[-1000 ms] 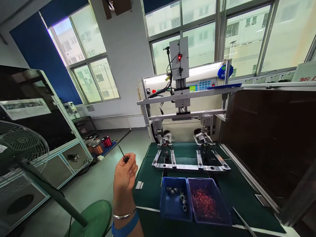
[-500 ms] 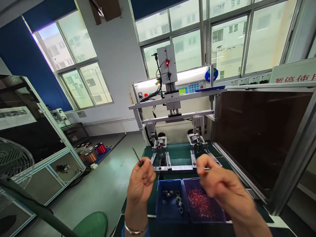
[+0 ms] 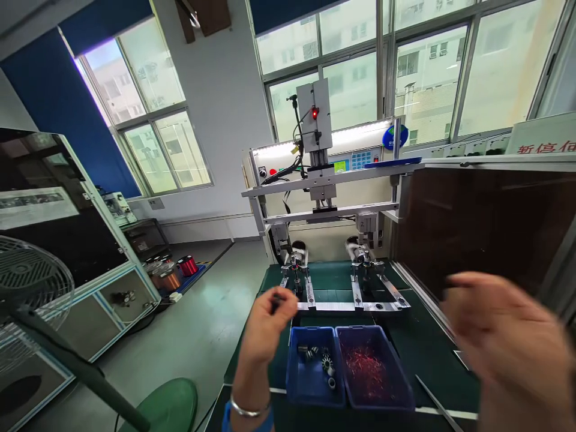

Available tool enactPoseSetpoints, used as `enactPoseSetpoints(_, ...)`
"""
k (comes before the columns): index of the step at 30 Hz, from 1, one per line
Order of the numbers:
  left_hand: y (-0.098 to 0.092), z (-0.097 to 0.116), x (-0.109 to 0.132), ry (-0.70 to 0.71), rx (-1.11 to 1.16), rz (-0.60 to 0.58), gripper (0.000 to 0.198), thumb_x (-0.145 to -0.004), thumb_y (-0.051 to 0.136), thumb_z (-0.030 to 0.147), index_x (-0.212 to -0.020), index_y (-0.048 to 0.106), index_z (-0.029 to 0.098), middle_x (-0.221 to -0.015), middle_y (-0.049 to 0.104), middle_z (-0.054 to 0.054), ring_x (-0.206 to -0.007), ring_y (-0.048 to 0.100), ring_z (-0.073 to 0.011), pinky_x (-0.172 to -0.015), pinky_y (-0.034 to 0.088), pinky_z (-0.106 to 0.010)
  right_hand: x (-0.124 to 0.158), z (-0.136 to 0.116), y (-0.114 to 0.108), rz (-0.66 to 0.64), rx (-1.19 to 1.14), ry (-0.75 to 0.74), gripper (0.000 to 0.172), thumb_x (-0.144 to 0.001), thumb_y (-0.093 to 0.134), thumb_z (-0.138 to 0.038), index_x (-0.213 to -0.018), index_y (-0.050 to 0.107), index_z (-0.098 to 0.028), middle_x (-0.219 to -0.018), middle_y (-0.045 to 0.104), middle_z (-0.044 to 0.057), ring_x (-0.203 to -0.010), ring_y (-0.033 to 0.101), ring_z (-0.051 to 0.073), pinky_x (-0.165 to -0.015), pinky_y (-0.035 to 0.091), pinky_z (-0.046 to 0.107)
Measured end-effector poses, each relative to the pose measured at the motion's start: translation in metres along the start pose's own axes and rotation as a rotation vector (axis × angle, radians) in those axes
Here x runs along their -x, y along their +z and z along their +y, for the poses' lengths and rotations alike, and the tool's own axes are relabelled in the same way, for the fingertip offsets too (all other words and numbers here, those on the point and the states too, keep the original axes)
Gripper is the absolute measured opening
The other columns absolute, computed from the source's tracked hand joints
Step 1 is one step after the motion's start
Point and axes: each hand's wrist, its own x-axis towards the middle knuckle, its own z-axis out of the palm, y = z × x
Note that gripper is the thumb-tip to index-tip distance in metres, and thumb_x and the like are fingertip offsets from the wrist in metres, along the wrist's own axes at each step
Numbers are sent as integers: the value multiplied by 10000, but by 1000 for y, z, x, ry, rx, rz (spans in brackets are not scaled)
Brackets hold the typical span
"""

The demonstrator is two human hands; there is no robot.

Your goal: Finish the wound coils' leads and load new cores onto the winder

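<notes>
My left hand [image 3: 269, 321] is raised in front of the left fixture, thumb and fingers pinched around a small dark part [image 3: 276, 302] that they mostly cover. My right hand [image 3: 504, 336] is off to the right, smeared by motion; its fingers look curled, and I cannot make out anything in them. Between the hands, a blue bin [image 3: 294, 384] holds several small metal-and-black cores [image 3: 327, 363]. Beside it a second bin [image 3: 400, 384] holds a heap of red wire scraps [image 3: 365, 365]. A slim metal tool [image 3: 434, 396] lies on the bench, left of my right forearm.
Behind the bins stands a two-station machine [image 3: 321, 180] with a left fixture [image 3: 297, 267] and a right fixture [image 3: 361, 261]. A dark panel [image 3: 477, 228] walls off the right side. To the left are a green stool [image 3: 164, 408], a fan [image 3: 33, 282] and wire spools [image 3: 186, 265] on the floor.
My right hand has moved away to the right, uncovering the wire bin and the slim tool. My left hand has turned and shifted slightly right; the thin rod jutting from it no longer shows.
</notes>
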Motion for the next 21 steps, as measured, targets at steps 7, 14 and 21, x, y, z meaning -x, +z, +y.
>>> enactPoseSetpoints(7,44,-9,20,-154,258,-407,387,-768,773,461,-933,553,188,-621,413,75,-476,246,-46,-464,175,-206,38,-7,80,-527,233,21,328,-940,524,-426,-968,738,-180,-735,719,49,-595,615,172,-517,462,262)
enactPoseSetpoints(14,46,-7,18,-219,333,-386,426,-772,730,545,-872,528,183,-602,491,44,-480,320,-59,-480,184,-209,44,-4,84,-555,204,36,283,-945,525,-395,-970,705,-177,-654,682,15,-524,568,139,-499,436,241)
enactPoseSetpoints(21,46,-9,23,-150,143,-308,453,-778,733,580,-953,564,198,-683,525,26,-610,415,-107,-567,316,-220,48,-5,87,-544,229,32,228,-930,542,-363,-938,699,-198,-579,609,-17,-495,527,136,-473,402,240)
